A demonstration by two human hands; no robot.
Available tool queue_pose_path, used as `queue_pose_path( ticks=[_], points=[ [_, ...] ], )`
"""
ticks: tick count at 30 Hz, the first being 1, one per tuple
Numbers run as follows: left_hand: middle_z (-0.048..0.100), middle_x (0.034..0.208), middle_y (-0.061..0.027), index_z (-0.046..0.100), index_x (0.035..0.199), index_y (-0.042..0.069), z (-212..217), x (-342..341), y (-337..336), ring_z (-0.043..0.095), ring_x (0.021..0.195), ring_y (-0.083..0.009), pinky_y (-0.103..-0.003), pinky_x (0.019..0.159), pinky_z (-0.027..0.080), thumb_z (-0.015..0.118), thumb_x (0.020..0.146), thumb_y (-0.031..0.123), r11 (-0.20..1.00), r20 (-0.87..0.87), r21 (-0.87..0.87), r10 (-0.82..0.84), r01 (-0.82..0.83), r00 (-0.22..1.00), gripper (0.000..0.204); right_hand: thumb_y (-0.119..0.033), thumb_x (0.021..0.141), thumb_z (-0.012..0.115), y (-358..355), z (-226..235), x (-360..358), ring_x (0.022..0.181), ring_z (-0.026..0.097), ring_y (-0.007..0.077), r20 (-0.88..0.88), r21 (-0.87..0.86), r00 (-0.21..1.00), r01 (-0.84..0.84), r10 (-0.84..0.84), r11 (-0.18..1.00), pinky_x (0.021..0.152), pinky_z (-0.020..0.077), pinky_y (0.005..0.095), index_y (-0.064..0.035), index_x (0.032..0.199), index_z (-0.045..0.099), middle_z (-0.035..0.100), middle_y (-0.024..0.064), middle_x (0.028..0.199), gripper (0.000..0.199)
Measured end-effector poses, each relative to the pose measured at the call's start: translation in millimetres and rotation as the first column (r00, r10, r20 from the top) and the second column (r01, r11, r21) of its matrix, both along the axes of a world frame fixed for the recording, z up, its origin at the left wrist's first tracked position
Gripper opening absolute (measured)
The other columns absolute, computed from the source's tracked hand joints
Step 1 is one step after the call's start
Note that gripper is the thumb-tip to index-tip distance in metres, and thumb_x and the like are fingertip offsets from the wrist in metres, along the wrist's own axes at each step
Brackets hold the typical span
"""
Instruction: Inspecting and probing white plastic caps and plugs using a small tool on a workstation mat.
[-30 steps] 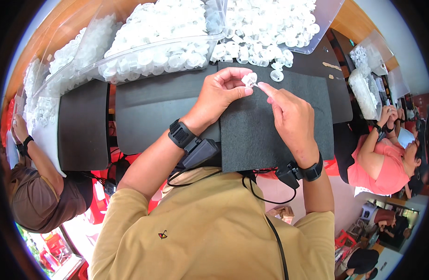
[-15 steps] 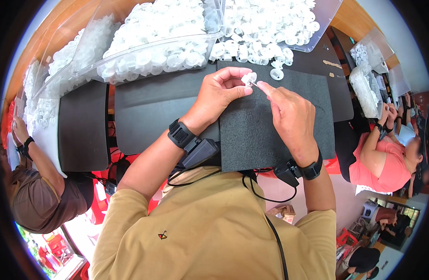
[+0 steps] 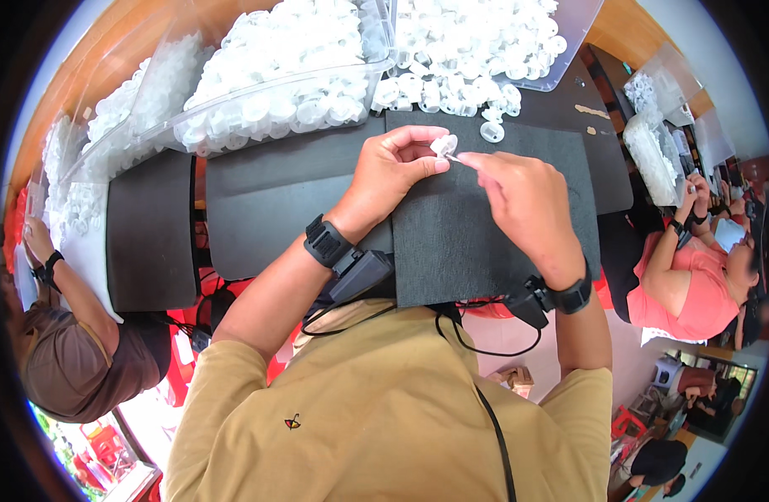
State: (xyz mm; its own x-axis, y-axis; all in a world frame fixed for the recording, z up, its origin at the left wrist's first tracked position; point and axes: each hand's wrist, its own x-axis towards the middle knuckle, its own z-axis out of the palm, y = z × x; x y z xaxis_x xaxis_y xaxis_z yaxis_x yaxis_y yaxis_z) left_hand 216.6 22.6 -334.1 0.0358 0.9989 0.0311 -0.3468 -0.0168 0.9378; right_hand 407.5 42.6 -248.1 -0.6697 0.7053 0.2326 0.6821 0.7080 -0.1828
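Observation:
Between the thumb and fingers of my left hand [image 3: 394,161] is a small white plastic part [image 3: 443,146], round with a raised body. My right hand [image 3: 522,197] pinches a thin tool [image 3: 454,158], whose tip meets the part's right side. Its handle is hidden in my fingers, so its exact kind cannot be made out. Both hands are raised over the far half of a dark grey foam mat [image 3: 485,243]. One loose white part [image 3: 492,131] lies just beyond the right hand, by the mat's far edge.
A clear bin [image 3: 276,105] full of white parts stands at the far left. A heap of parts [image 3: 451,92] spills from a tilted tub [image 3: 552,75] ahead. Co-workers sit at left [image 3: 75,343] and right [image 3: 686,284]. A black cable [image 3: 493,418] runs down my shirt.
My right hand has turned and its wrist has swung outward to the right, the tool now lying flatter against the part. My left hand holds the part nearly in place.

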Motion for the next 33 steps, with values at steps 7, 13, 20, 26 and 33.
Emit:
queue_pose_path(
  ticks=[7, 13, 20, 26, 33],
  points=[
    [0.061, 0.113, -0.0106, 0.045, 0.132, 0.002, 4, 1, -1, 0.062, 0.101, -0.0142, -0.027, 0.09, 0.052, 0.068, 0.083, -0.006, 0.989, 0.021, 0.064, -0.135, 0.133, 0.991, 0.055, -0.015, 0.078, 0.072, 9, -10, -8, 0.069, 0.061, 0.0274, -0.387, -0.259, 0.921, -0.069, -0.038, 0.963, 0.061, 0.0478, 0.0346, -0.0046, 0.099, 0.067, 0.065, 0.0115, 0.087, 0.024],
    [0.055, 0.125, -0.0139, 0.043, 0.134, 0.004, 8, 5, -6, 0.059, 0.108, -0.0178, -0.031, 0.091, 0.052, 0.067, 0.084, -0.004, 0.982, 0.018, 0.1, -0.162, 0.16, 0.987, 0.056, -0.013, 0.085, 0.068, 52, 22, -6, 0.06, 0.049, 0.0028, -0.432, -0.559, 0.892, -0.151, -0.132, 0.815, 0.055, 0.0423, 0.023, 0.0019, 0.089, 0.065, 0.061, -0.0007, 0.068, 0.016],
    [0.055, 0.131, -0.01, 0.049, 0.132, 0.002, 8, 4, -2, 0.052, 0.123, -0.0179, -0.033, 0.107, 0.041, 0.067, 0.087, 0.003, 0.964, -0.224, 0.054, -0.241, 0.259, 0.944, 0.048, -0.009, 0.09, 0.065, 104, 113, -67, 0.051, 0.047, 0.004, -0.676, -0.428, 0.737, -0.375, -0.016, 0.822, 0.045, 0.0369, 0.0175, 0.0061, 0.122, 0.057, 0.057, -0.0006, 0.071, 0.036],
    [0.054, 0.132, -0.0084, 0.049, 0.131, 0.001, 11, 4, -5, 0.049, 0.126, -0.0169, -0.033, 0.109, 0.037, 0.065, 0.088, 0.001, 0.967, -0.265, 0.042, -0.231, 0.251, 0.936, 0.046, -0.017, 0.079, 0.069, 105, 48, -8, 0.071, 0.062, 0.024, -0.031, -0.099, 0.996, 0.079, -0.082, 0.992, 0.069, 0.0486, 0.035, -0.0032, 0.109, 0.066, 0.067, 0.0115, 0.082, 0.034],
    [0.052, 0.134, -0.0095, 0.045, 0.135, 0.002, 11, 7, -5, 0.048, 0.127, -0.0184, -0.034, 0.108, 0.038, 0.065, 0.088, 0.001, 0.969, -0.257, 0.05, -0.221, 0.242, 0.941, 0.051, -0.015, 0.078, 0.07, 79, -32, 22, 0.086, 0.066, 0.0346, -0.153, -0.262, 0.951, 0.224, -0.27, 0.939, 0.075, 0.0505, 0.0396, -0.0059, 0.099, 0.068, 0.069, 0.0145, 0.088, 0.023]
  ],
)
